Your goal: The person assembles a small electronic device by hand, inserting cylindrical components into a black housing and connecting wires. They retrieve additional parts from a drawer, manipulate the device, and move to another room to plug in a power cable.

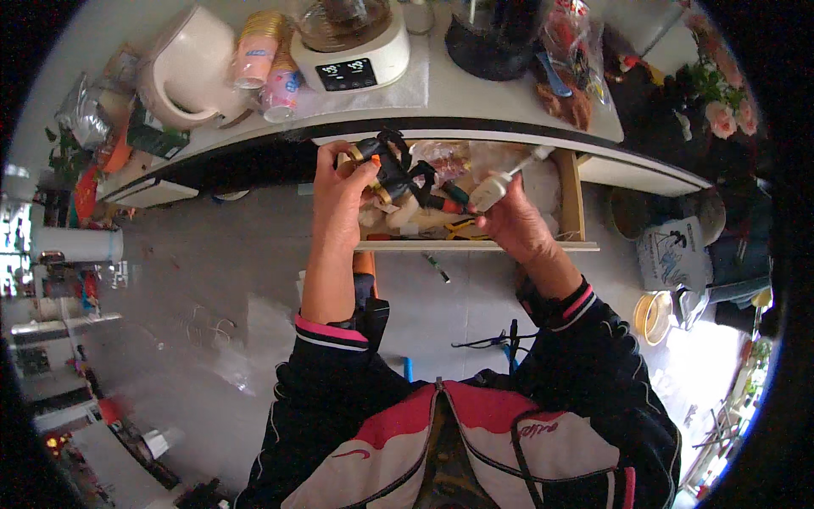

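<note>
My left hand [343, 182] is over the left part of an open drawer [475, 246], its fingers closed round a black object [392, 174] with gold-coloured ends, an orange spot and black straps or cord. What kind it is I cannot make out. To the right, my right hand [519, 222] grips a white plug-like piece [490, 193] from which a thin pale stem or cable sticks out up and right. Beneath both hands the drawer holds yellow-and-black pliers [460, 227], a clear plastic bag [443, 158] and other jumbled items, partly covered by the hands.
On the counter [373, 113] above stand a white appliance [349, 64] with a lit display, stacked paper cups [257, 53], a cream-coloured basin [182, 72] and a dark round container [487, 51]. A small green-and-black stick [437, 268] lies on the grey floor below the drawer.
</note>
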`<state>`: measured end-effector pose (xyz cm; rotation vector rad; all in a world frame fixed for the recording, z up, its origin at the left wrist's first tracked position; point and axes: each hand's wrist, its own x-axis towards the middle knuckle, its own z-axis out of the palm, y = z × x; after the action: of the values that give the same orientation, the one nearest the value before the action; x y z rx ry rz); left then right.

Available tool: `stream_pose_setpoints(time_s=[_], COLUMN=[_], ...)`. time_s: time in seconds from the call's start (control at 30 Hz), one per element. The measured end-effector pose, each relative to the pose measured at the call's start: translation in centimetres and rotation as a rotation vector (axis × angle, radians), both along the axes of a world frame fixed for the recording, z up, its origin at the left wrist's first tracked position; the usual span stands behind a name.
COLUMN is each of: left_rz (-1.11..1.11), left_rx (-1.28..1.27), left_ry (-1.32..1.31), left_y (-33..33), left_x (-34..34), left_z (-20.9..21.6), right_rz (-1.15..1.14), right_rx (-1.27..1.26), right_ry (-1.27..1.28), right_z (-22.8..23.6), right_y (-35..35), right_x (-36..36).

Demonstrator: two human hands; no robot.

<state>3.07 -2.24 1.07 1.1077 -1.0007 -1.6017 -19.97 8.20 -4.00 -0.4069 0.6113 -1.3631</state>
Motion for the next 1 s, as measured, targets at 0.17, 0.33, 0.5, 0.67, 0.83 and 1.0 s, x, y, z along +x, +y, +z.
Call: stream_pose_setpoints(time_s=[0.17, 0.33, 0.5, 0.67, 0.83, 1.0], left_rz=[-0.054, -0.077, -0.121, -0.138, -0.090, -0.132], left_rx=[-0.005, -0.060, -0.108, -0.124, -0.137, -0.172], left_ry=[-0.055, -0.018, -0.014, -0.018, 0.029, -0.099], left_y=[0.3, 1.1, 1.4, 1.4, 1.5, 1.2], left_x=[-1.9, -3.6, -4.2, -4.0, -4.2, -3.3], left_z=[0.1, 0.1, -0.3, -0.5, -0.5, -0.2], right_rz=[0.014, -0.056, 0.021, 0.041, -0.022, 0.046], right_rx=[0.081, 0.121, 0.136, 0.155, 0.193, 0.144], right_ry=[-0.069, -0.033, 0.036, 0.055, 0.301, 0.391], right_z=[0.0, 0.9, 0.8, 1.0, 2.5, 2.9], right_y=[-0.5, -0.4, 0.0, -0.2, -0.3, 0.0], right_x=[0.8, 0.7, 0.6, 1.0, 1.6, 1.8])
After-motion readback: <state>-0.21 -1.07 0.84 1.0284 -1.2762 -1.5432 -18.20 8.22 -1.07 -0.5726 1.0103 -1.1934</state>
